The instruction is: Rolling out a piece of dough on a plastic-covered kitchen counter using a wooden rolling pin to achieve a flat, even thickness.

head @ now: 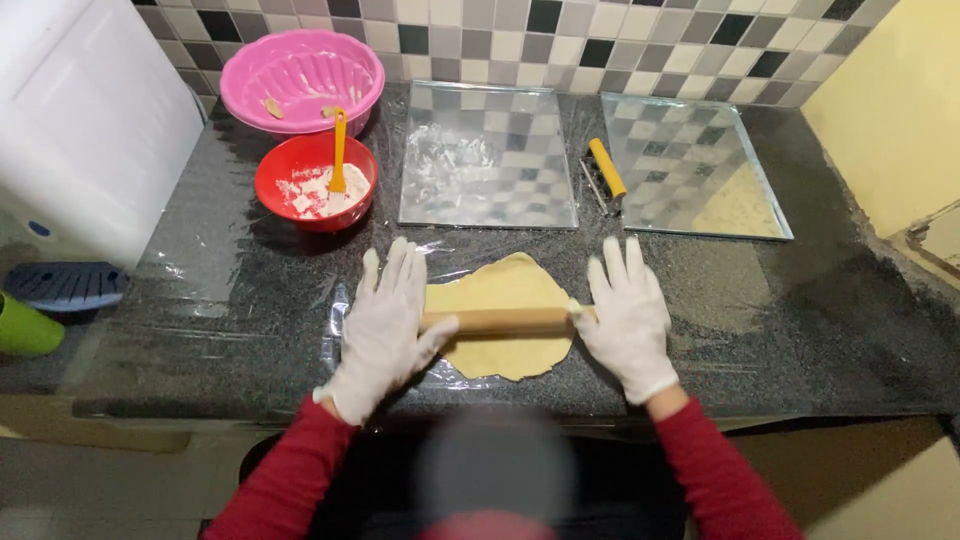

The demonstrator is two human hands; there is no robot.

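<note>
A flat, pale yellow sheet of dough (pixel 505 290) lies on clear plastic film on the dark granite counter (pixel 800 330). Across it rests a wooden rolling pin (pixel 510 320). My left hand (pixel 385 325), in a white glove, lies flat over the pin's left end with fingers spread. My right hand (pixel 625 315), also gloved, presses flat on the pin's right end. Both sleeves are red.
Behind the dough lie two shiny metal baking trays (pixel 488 155) (pixel 690 165), with a yellow-handled tool (pixel 605 168) between them. A red bowl (pixel 315 182) of flour holds an orange spatula; a pink bowl (pixel 302 78) stands behind it. A green cup (pixel 25 328) sits far left.
</note>
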